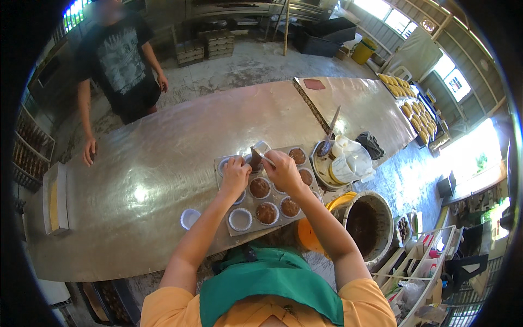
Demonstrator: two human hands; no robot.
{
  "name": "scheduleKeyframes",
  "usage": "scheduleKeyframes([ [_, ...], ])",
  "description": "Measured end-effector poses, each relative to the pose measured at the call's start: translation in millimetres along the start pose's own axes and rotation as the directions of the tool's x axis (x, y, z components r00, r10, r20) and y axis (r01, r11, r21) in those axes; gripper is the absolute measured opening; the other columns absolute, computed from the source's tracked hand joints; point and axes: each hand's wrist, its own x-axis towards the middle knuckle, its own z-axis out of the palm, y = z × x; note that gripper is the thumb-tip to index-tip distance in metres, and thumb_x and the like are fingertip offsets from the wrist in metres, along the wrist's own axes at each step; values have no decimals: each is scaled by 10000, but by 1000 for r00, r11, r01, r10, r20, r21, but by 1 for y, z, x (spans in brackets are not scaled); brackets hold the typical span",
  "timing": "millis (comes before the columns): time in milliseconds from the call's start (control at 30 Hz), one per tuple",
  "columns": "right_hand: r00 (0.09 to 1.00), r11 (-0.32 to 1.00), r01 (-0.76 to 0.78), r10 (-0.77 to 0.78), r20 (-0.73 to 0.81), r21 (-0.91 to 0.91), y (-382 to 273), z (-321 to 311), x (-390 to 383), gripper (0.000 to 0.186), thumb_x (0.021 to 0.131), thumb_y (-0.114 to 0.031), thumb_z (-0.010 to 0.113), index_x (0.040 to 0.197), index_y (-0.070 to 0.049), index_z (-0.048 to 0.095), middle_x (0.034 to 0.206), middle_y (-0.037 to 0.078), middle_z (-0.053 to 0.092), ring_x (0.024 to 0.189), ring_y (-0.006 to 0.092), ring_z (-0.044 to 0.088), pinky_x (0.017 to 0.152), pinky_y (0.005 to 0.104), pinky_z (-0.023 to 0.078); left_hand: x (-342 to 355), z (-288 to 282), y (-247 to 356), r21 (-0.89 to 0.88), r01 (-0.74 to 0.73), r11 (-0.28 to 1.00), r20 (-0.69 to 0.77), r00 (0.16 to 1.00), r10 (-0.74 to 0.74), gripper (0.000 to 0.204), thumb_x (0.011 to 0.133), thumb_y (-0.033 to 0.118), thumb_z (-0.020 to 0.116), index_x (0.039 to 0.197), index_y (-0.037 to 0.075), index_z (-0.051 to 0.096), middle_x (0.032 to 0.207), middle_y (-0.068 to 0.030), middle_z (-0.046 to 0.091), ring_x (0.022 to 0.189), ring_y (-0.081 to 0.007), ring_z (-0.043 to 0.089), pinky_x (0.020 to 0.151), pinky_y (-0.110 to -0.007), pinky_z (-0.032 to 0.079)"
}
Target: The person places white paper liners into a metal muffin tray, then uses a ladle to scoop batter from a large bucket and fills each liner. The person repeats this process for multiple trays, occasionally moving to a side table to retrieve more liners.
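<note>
A metal tray [254, 226] of white paper baking cups lies at the near edge of the steel table. Several cups hold brown batter, such as this filled cup [260, 188]; an unfilled cup [240, 219] sits at the tray's near left corner. Over the far row, my right hand [284, 168] grips a small metal scoop [260, 153] with brown batter on it. My left hand [235, 175] is beside it, fingers curled in at the same spot; what they pinch is hidden. A loose paper cup [190, 218] rests left of the tray.
Right of the tray stand a round pan with a white tub [342, 168], a black bag [371, 145] and a large bucket [387, 215] of brown batter. Bread trays [419, 120] are at far right. A person [117, 65] stands across the table, near a long pan [62, 199].
</note>
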Motion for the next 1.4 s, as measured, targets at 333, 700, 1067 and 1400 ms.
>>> scheduleKeyframes([
  [333, 997, 999, 30, -29, -65, 15, -4, 6, -5, 105, 836, -72, 597, 847, -12, 511, 745, 191, 570, 722, 399, 566, 627, 483, 457, -3, -2, 5, -67, 71, 995, -26, 997, -73, 76, 763, 134, 686, 838, 145, 695, 954, -40, 552, 969, -256, 498, 805, -414, 390],
  [700, 999, 1000, 15, -16, -48, -21, 5, 11, -3, 97, 821, -41, 618, 894, -21, 557, 739, 162, 570, 718, 359, 573, 634, 434, 461, 3, -7, 15, -22, 47, 999, -8, 999, -47, 103, 707, 154, 727, 809, 150, 712, 983, -18, 556, 994, -238, 493, 825, -406, 377],
  [1067, 997, 1000, 13, -12, -81, 11, -7, 6, -6, 111, 828, -73, 614, 851, -13, 524, 739, 180, 572, 703, 385, 566, 614, 467, 461, -2, -1, 11, -58, 65, 996, -32, 997, -67, 84, 682, 158, 738, 762, 166, 713, 927, -5, 529, 924, -233, 481, 778, -403, 358],
  [1400, 995, 990, -96, 92, -38, -102, 7, 33, -33, 108, 802, -37, 636, 897, -14, 590, 801, 157, 613, 773, 348, 604, 666, 416, 485, -10, -26, 6, -7, 187, 982, -57, 981, -187, 56, 706, 171, 726, 752, 187, 699, 905, -3, 505, 935, -240, 464, 782, -401, 356],
])
